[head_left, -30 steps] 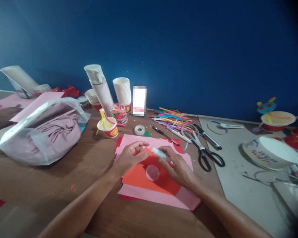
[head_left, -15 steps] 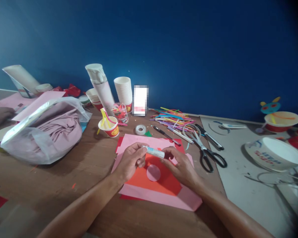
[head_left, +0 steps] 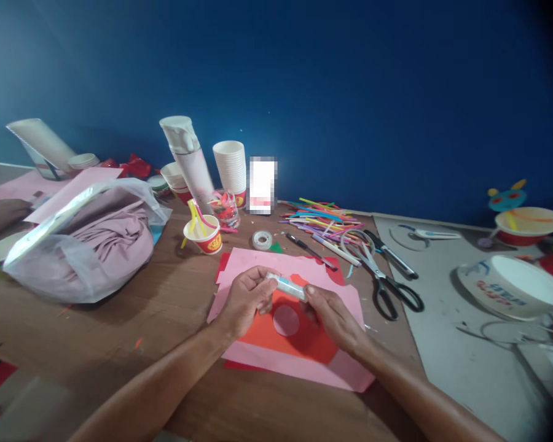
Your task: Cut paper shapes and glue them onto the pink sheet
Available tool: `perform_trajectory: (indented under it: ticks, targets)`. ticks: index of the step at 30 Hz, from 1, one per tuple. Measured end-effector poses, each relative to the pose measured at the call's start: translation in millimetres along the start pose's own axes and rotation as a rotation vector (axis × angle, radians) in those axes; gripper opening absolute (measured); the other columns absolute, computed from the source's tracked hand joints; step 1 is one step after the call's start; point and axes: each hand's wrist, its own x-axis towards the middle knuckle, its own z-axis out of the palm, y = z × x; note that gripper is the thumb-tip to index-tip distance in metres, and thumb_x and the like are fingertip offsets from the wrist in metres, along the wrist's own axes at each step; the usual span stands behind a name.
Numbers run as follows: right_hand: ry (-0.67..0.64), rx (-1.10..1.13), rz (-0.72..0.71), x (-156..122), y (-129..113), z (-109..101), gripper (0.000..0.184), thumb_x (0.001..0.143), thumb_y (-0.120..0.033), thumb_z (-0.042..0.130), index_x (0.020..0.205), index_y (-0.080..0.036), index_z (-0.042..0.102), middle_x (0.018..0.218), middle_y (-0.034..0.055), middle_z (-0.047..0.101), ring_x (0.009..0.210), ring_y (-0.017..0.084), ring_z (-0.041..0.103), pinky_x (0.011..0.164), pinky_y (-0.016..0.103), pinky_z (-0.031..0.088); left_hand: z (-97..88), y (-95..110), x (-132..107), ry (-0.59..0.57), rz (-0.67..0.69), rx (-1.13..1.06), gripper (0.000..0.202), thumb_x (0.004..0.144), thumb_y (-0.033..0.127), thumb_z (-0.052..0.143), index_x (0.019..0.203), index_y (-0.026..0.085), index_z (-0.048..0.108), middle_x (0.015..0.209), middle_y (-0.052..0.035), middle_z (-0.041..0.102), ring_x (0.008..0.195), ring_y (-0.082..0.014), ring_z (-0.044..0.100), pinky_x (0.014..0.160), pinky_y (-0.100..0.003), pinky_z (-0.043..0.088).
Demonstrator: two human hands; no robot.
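Note:
A small white and blue glue stick [head_left: 286, 286] lies crosswise between both my hands, above a stack of paper. My left hand [head_left: 246, 299] pinches its left end with closed fingers. My right hand [head_left: 328, 312] grips its right end, fingers closed round it. Under them an orange-red sheet [head_left: 299, 339] with a round hole [head_left: 286, 320] lies on pink paper [head_left: 276, 362], which shows through the hole. More pink and red sheets stick out behind.
Black-handled scissors [head_left: 387, 285], pens, a tape roll [head_left: 262, 239] and a heap of coloured straws [head_left: 325, 221] lie behind the paper. A red paper cup [head_left: 203, 234], stacked cups [head_left: 230, 166] and a plastic bag of cloth [head_left: 83, 242] stand left. Bowls [head_left: 511, 285] sit on grey board right.
The glue stick was in my right hand alone, tilted; my left hand came off the paper and took its other end. Both hands now hold it level.

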Motion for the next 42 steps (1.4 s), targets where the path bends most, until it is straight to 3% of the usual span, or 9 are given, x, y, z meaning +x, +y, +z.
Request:
perform_trajectory:
  ticks: [6, 9, 20, 24, 27, 31, 34, 39, 42]
  targets:
    - [0.143, -0.370, -0.146, 2.8, 2.3, -4.0, 0.021, 0.087, -0.037, 0.045, 0.092, -0.018, 0.051, 0.070, 0.0005, 0.054, 0.062, 0.014, 0.048, 0.058, 0.025, 0.034, -0.1, 0.9, 1.5, 0.027, 0.005, -0.013, 0.024, 0.069, 0.031, 0.068, 0.079, 0.014, 0.054, 0.041, 0.0108, 0.035, 0.036, -0.0015, 0.026, 0.037, -0.015, 0.024]
    - [0.152, -0.476, -0.200, 2.4, 2.8, -3.6, 0.020, 0.087, -0.035, 0.043, 0.088, -0.017, 0.053, 0.071, 0.0032, 0.056, 0.064, 0.016, 0.048, 0.060, 0.027, 0.034, -1.0, 0.5, 0.6, 0.002, 0.004, -0.007, 0.024, 0.069, 0.032, 0.067, 0.078, 0.015, 0.053, 0.041, 0.0108, 0.035, 0.036, -0.0015, 0.026, 0.038, -0.015, 0.024]
    - [-0.258, 0.662, 0.361, 3.8, 4.5, 3.7, 0.050, 0.087, -0.057, 0.025, 0.057, -0.019, 0.037, 0.044, -0.0089, 0.022, 0.038, 0.006, 0.014, 0.037, 0.020, 0.012, 5.0, 5.5, -9.1, -0.045, -0.002, 0.080, 0.030, 0.066, 0.035, 0.070, 0.081, 0.014, 0.054, 0.045, 0.0089, 0.041, 0.036, -0.0018, 0.031, 0.039, -0.017, 0.021]
    - [-0.086, 0.305, 0.191, 4.4, 0.4, 1.4, 0.053, 0.090, -0.053, 0.023, 0.055, -0.018, 0.041, 0.046, -0.0054, 0.031, 0.042, 0.008, 0.027, 0.041, 0.021, 0.021, 4.2, 3.7, -6.9, -0.005, 0.026, 0.092, 0.028, 0.068, 0.033, 0.068, 0.081, 0.014, 0.053, 0.047, 0.0090, 0.042, 0.036, -0.0016, 0.031, 0.039, -0.017, 0.022]
    - [0.087, -0.018, -0.015, 2.4, -1.7, -1.9, 0.033, 0.088, -0.045, 0.039, 0.075, -0.018, 0.051, 0.059, -0.0029, 0.044, 0.054, 0.011, 0.039, 0.051, 0.022, 0.031, 2.6, 1.9, -3.9, 0.003, 0.037, 0.066, 0.025, 0.070, 0.032, 0.067, 0.081, 0.015, 0.052, 0.045, 0.0096, 0.040, 0.037, -0.0019, 0.030, 0.039, -0.017, 0.023]
    - [0.150, -0.215, -0.096, 0.4, -1.5, -3.3, 0.018, 0.084, -0.036, 0.049, 0.091, -0.019, 0.053, 0.069, -0.0009, 0.054, 0.062, 0.013, 0.047, 0.058, 0.024, 0.035, 1.7, 1.8, -2.9, 0.000, 0.028, 0.024, 0.025, 0.070, 0.032, 0.066, 0.080, 0.015, 0.052, 0.042, 0.0103, 0.038, 0.036, -0.0020, 0.029, 0.039, -0.016, 0.024]
    - [0.089, -0.091, -0.070, 0.5, -0.9, -1.5, 0.027, 0.088, -0.040, 0.041, 0.077, -0.018, 0.052, 0.065, -0.0008, 0.051, 0.058, 0.012, 0.044, 0.055, 0.023, 0.034, 2.7, 3.0, -4.9, -0.015, 0.028, 0.039, 0.026, 0.070, 0.032, 0.067, 0.081, 0.015, 0.052, 0.042, 0.0104, 0.038, 0.036, -0.0019, 0.028, 0.039, -0.017, 0.022]
    - [-0.124, 0.369, 0.230, 2.6, 5.4, 3.0, 0.055, 0.089, -0.056, 0.021, 0.053, -0.019, 0.039, 0.041, -0.0064, 0.029, 0.037, 0.008, 0.027, 0.040, 0.022, 0.021, 4.4, 3.5, -8.4, -0.035, -0.008, 0.076, 0.031, 0.067, 0.036, 0.069, 0.081, 0.014, 0.053, 0.046, 0.0092, 0.040, 0.037, -0.0018, 0.031, 0.039, -0.017, 0.021]
    - [-0.131, 0.344, 0.251, 3.9, 8.1, 2.6, 0.060, 0.089, -0.057, 0.016, 0.047, -0.019, 0.036, 0.039, -0.0064, 0.024, 0.037, 0.007, 0.022, 0.040, 0.023, 0.017, 3.6, 1.8, -7.5, -0.028, 0.002, 0.085, 0.030, 0.067, 0.036, 0.069, 0.081, 0.014, 0.053, 0.046, 0.0093, 0.040, 0.037, -0.0017, 0.031, 0.039, -0.017, 0.021]
